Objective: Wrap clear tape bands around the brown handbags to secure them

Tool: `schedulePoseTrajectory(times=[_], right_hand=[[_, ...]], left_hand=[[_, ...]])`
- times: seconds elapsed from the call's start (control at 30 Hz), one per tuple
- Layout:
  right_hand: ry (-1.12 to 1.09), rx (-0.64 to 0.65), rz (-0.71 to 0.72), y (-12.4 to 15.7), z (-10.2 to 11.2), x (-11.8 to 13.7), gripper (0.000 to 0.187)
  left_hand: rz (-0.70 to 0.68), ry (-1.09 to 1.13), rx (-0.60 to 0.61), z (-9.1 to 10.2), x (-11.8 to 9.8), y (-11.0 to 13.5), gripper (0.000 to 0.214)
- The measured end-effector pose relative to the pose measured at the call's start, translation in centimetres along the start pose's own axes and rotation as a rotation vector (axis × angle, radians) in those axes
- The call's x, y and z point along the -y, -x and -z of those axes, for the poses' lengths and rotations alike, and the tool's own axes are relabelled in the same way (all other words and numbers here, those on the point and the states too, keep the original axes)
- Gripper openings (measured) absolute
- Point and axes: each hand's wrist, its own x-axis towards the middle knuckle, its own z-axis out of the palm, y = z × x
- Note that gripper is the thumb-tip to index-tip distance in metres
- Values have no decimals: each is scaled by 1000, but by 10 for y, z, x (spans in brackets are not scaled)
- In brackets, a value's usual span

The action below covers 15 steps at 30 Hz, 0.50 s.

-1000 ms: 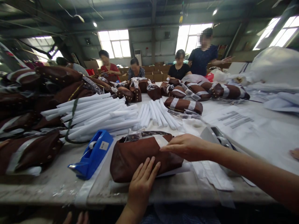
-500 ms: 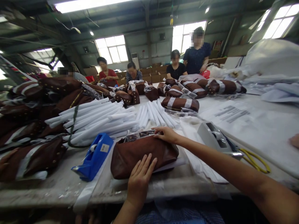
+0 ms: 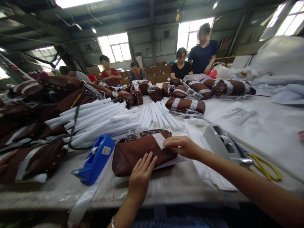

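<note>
A brown leather bag (image 3: 133, 152) lies on the table right in front of me, with clear plastic showing along its far edge. My left hand (image 3: 142, 172) rests flat on the bag's near side, fingers stretched out. Across the right part of the bag's top runs a pale strip of tape (image 3: 159, 139). At the strip's right edge, my right hand (image 3: 181, 146) has its fingers pressed together on it. White paper (image 3: 169, 163) sticks out from beneath the bag's right end.
Left of the bag stands a blue tape dispenser (image 3: 96, 161); a grey dispenser (image 3: 220, 142) is at right, beside yellow-handled scissors (image 3: 267, 167). Behind are white paper rolls (image 3: 102, 117). Wrapped brown bags (image 3: 35, 164) pile up at left. Several people work across the table.
My right hand has moved from the bag's far edge rightward and nearer me. A pale strip now shows on the bag's top. My left hand stays on the bag.
</note>
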Motion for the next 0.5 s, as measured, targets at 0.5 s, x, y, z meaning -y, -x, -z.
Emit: schedulePoseTrajectory(times=[0.5], right_hand=[[96,142,-6,-21,-11,-24,61]], left_hand=[[-68,-77,-244,-48,14,2,66]])
